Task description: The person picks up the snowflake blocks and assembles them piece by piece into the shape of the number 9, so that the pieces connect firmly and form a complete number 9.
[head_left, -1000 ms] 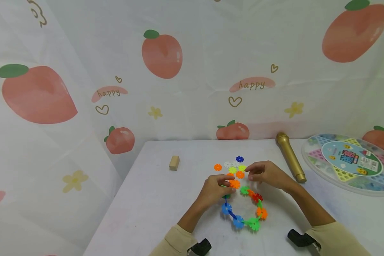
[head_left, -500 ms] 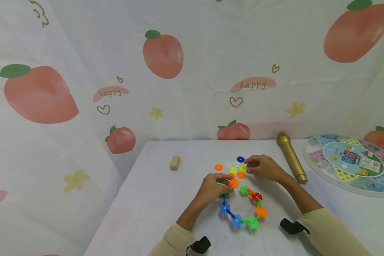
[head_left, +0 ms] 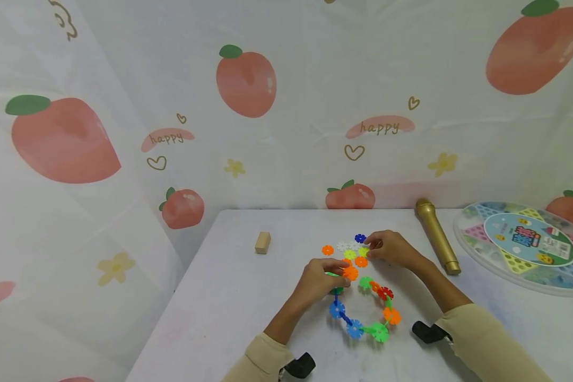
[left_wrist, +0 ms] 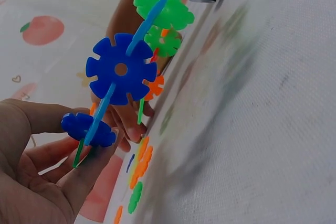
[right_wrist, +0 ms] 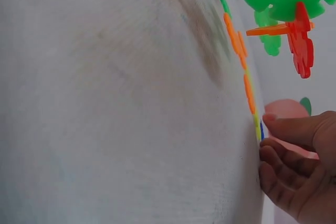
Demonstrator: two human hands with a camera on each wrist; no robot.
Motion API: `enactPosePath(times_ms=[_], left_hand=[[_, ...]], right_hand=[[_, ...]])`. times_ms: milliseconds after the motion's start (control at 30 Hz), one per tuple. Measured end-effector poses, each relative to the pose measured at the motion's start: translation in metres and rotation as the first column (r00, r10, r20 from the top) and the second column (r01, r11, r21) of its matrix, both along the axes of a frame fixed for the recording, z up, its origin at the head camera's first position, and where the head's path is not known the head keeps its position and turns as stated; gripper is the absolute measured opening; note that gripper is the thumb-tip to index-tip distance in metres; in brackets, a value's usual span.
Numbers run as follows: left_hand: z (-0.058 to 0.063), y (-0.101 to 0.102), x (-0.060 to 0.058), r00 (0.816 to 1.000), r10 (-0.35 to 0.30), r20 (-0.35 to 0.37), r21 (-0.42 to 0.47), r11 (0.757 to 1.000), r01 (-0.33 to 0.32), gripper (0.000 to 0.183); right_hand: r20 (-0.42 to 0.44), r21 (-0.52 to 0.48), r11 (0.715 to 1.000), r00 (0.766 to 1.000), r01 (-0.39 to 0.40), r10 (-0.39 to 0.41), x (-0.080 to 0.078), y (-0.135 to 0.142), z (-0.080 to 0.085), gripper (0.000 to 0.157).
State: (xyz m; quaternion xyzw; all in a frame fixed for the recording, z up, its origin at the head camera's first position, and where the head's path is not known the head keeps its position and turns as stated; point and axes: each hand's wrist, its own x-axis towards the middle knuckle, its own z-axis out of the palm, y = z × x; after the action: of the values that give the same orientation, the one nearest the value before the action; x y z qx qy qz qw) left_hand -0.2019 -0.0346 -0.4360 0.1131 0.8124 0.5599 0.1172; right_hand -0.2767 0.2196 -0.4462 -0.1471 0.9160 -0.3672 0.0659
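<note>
Head view. The right hand (head_left: 390,248) has moved up and away from the chain over the last second and now sits at the far edge of the loose snowflake discs (head_left: 349,250), fingertips curled down on the yellow-green disc (head_left: 362,251) beside the dark blue one. Whether that disc is already lifted I cannot tell. The left hand (head_left: 322,278) has not shifted: it keeps a pinch on the open end of the disc chain (head_left: 363,313), at the orange and green pieces. Judgement: one more piece is being fetched while the chain is held ready.

The chain lies in an open ring on the white table (head_left: 229,297), nearer the person than the loose discs. Off to the sides, well apart from the work: a wooden block (head_left: 262,242), a gold microphone (head_left: 436,235), and a round game board (head_left: 525,245) on the right. Nothing lies between the hands and the discs.

Left wrist view. Thumb and fingers (left_wrist: 50,174) pinch a blue disc (left_wrist: 86,128) at the chain's end; the next links, a larger blue and a green disc, rise off the table.

Right wrist view. Fingers (right_wrist: 294,153) are bent, with the tips at the edge-on row of loose discs; green and red chain links hang at upper right.
</note>
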Motion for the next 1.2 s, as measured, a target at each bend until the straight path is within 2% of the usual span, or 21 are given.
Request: enactPosePath(times_ms=[400,833,1033,1200], left_hand=[[-0.001,0.002,0.000,1.000,-0.020,-0.001,0.022,1.000,0.020,0.028],[-0.001,0.001,-0.001,0.999,-0.033,-0.018,0.015,0.999,0.034,0.029],[-0.002,0.000,-0.001,0.999,-0.028,-0.017,0.008,1.000,0.028,0.030],[-0.002,0.000,0.000,1.000,-0.023,-0.005,0.004,1.000,0.023,0.031]], right_hand=[[0.025,0.050,0.998,0.999,0.022,-0.023,-0.004,-0.001,-0.003,0.025],[-0.011,0.010,0.999,0.999,0.049,-0.048,0.001,0.001,-0.004,0.021],[-0.056,0.011,1.000,0.998,0.023,-0.022,0.009,0.005,-0.005,0.016],[-0.022,-0.026,1.000,1.000,0.010,-0.011,0.021,0.004,0.002,0.014]])
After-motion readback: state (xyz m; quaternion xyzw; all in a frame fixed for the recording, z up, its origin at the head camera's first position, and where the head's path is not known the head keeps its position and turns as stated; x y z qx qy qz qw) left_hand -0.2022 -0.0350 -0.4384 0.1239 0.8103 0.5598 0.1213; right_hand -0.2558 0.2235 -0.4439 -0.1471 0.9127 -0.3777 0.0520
